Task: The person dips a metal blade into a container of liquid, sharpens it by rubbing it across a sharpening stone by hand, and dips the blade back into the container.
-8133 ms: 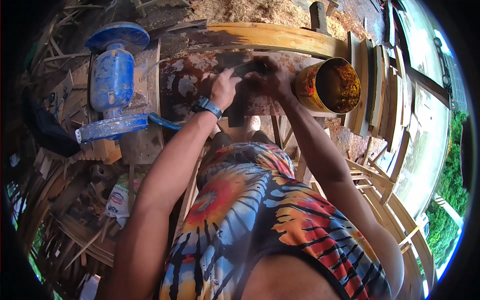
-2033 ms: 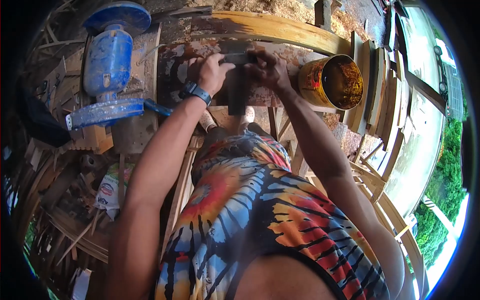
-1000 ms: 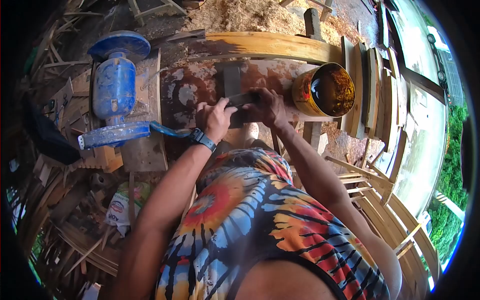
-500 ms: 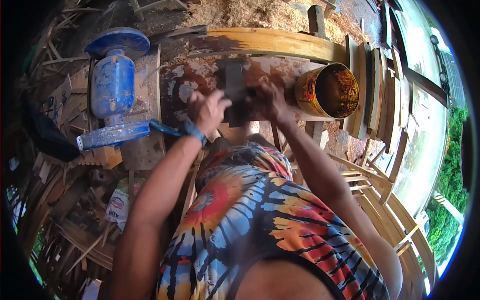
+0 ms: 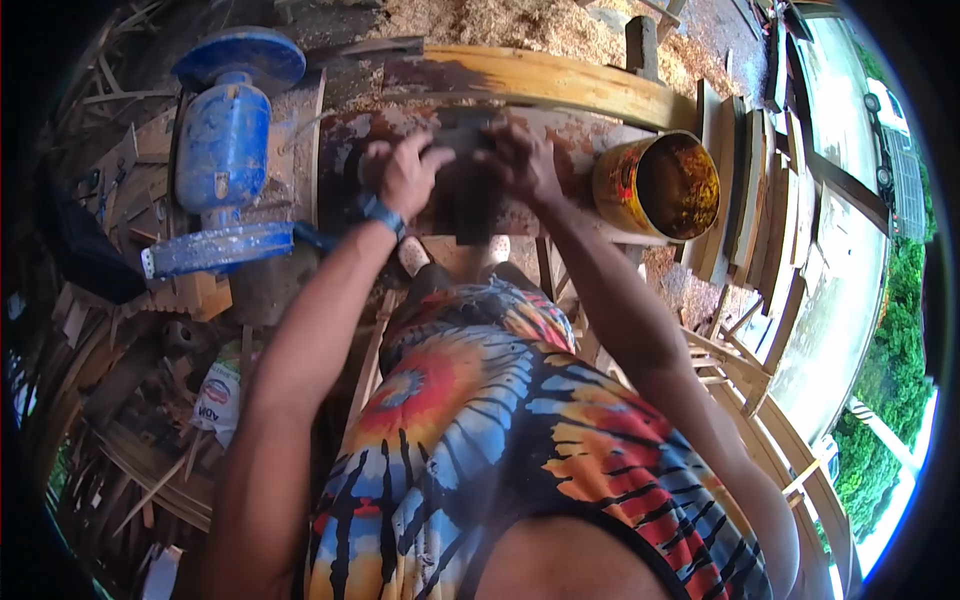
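Note:
A dark flat strip (image 5: 476, 205) lies across the stained bench board (image 5: 340, 135), its lower end over the near edge. My left hand (image 5: 408, 172) is just left of the strip, fingers partly curled and blurred, with a blue band on the wrist. On the strip's right side is my right hand (image 5: 522, 165), its fingers bent and smeared by motion. Whether either hand grips anything cannot be made out. To the right of my right hand stands a yellow, stained can (image 5: 612, 185), open at the top.
A blue bench grinder (image 5: 222, 150) stands at the left. Behind the board lies a long pale timber (image 5: 570, 80), with wood shavings (image 5: 500, 25) beyond. Stacked planks (image 5: 730, 190) are at the right. A white bag (image 5: 217, 400) lies at lower left.
Both hands have moved up in the view, farther over the board. The camera view has shifted slightly, and more of the feet shows below the board.

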Tool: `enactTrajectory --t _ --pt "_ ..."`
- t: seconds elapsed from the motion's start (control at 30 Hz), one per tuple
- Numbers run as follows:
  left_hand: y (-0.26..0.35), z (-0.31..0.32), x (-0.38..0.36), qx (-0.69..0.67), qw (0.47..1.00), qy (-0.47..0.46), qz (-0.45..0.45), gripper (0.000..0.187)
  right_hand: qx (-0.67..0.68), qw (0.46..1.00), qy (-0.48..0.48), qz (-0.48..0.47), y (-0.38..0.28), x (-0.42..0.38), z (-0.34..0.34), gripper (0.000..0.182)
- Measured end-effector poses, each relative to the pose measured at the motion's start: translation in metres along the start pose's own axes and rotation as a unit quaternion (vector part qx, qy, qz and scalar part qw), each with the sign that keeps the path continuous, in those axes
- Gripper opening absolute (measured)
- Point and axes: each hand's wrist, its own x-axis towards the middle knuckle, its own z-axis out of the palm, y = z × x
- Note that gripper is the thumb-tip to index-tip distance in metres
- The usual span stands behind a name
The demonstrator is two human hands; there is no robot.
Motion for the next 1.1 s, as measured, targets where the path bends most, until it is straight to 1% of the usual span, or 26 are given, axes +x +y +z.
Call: enactTrajectory --t 0.03,0.1,0.13,0.17,0.2,0.23,0.27,0.3,0.37,0.4,0.43,0.5,0.53,0.57,0.6,0.63,0.67,0.7,0.77,0.8,0.83,0.87,0.9,0.97,1.0,1.1 --pt "0.000 -0.004 0.010 -0.013 1.000 0.000 -0.009 0.047 0.057 0.997 -0.011 0.056 -0.009 0.000 -0.002 0.038" --pt "0.004 -0.007 0.003 0.057 0.998 -0.012 -0.009 0.050 0.166 0.973 -0.028 0.157 -0.023 0.005 -0.012 0.034" --pt "0.014 -0.012 -0.012 0.076 0.997 -0.020 -0.016 0.050 0.024 0.989 -0.092 0.112 -0.026 -0.001 -0.022 0.037" --pt "0.023 -0.017 -0.032 0.097 0.994 -0.032 -0.026 0.051 0.011 0.991 -0.086 0.098 -0.032 -0.019 -0.024 0.038" --pt "0.029 -0.016 -0.051 0.091 0.993 -0.028 -0.064 0.051 -0.001 0.993 -0.080 0.082 -0.033 -0.041 -0.021 0.039" --pt "0.026 -0.010 -0.067 0.099 0.992 0.005 -0.076 0.051 -0.014 0.995 -0.075 0.065 -0.038 -0.051 -0.020 0.041" --pt "0.019 -0.002 -0.068 0.099 0.992 0.020 -0.077 0.050 -0.007 0.994 -0.069 0.079 -0.038 -0.056 -0.019 0.043" --pt "0.018 0.001 -0.068 0.098 0.991 0.037 -0.078 0.049 -0.021 0.997 -0.057 0.057 -0.035 -0.048 -0.016 0.042" --pt "0.021 -0.008 -0.035 0.073 0.992 0.030 -0.094 0.047 -0.050 0.998 -0.034 0.017 -0.020 -0.020 -0.004 0.041" --pt "0.007 0.002 -0.018 -0.057 0.993 0.092 -0.047 0.046 -0.016 0.996 -0.057 0.064 -0.021 0.001 -0.002 0.039" --pt "0.003 -0.002 -0.003 -0.054 0.993 0.105 -0.030 0.047 0.016 0.995 -0.053 0.079 -0.024 0.002 0.002 0.039" --pt "-0.003 -0.005 -0.002 0.000 0.996 0.092 -0.011 0.048 0.073 0.992 -0.031 0.097 -0.026 0.014 0.001 0.039" --pt "0.005 -0.006 -0.012 -0.025 0.996 0.078 -0.032 0.050 0.042 0.997 -0.030 0.058 -0.019 0.003 0.006 0.040" --pt "0.014 -0.009 -0.033 -0.050 0.995 0.063 -0.053 0.051 0.029 0.997 -0.044 0.064 -0.012 -0.013 0.007 0.041" --pt "0.018 -0.012 -0.052 0.083 0.993 -0.003 -0.082 0.053 0.016 0.996 -0.058 0.071 -0.029 -0.034 -0.003 0.042" --pt "0.017 -0.009 -0.068 0.077 0.990 -0.005 -0.119 0.056 0.003 0.995 -0.074 0.074 -0.038 -0.046 -0.009 0.043" --pt "0.008 0.000 -0.069 0.063 0.994 0.029 -0.087 0.054 0.027 0.989 -0.100 0.108 -0.037 -0.052 -0.008 0.046" --pt "0.002 0.005 -0.070 0.051 0.995 0.059 -0.054 0.053 -0.013 0.991 -0.101 0.086 -0.036 -0.043 -0.006 0.046" --pt "0.010 -0.008 -0.042 0.092 0.989 0.043 -0.109 0.050 -0.094 0.989 -0.103 0.043 -0.029 -0.015 0.001 0.047" --pt "-0.005 -0.009 -0.022 0.042 0.995 0.053 -0.074 0.049 -0.054 0.992 -0.100 0.059 -0.025 -0.003 0.005 0.047" --pt "0.001 -0.019 -0.007 0.045 0.994 0.031 -0.095 0.046 -0.014 0.993 -0.093 0.078 -0.024 0.009 0.011 0.047" --pt "-0.004 -0.021 -0.008 0.068 0.995 0.031 -0.062 0.046 0.024 0.992 -0.077 0.092 -0.026 0.017 0.013 0.047" --pt "-0.007 -0.023 -0.004 0.092 0.995 0.036 -0.027 0.046 0.027 0.992 -0.067 0.106 -0.028 0.019 0.012 0.047" --pt "0.006 -0.032 -0.005 0.150 0.988 0.000 -0.028 0.047 0.036 0.989 -0.048 0.133 -0.027 0.010 0.018 0.048" --pt "0.011 -0.035 -0.007 0.179 0.983 -0.021 -0.028 0.047 0.035 0.992 -0.038 0.111 -0.017 0.009 0.025 0.048" --pt "-0.011 -0.027 -0.002 0.225 0.969 0.001 0.100 0.048 0.009 0.996 -0.043 0.078 -0.027 0.015 0.011 0.047"
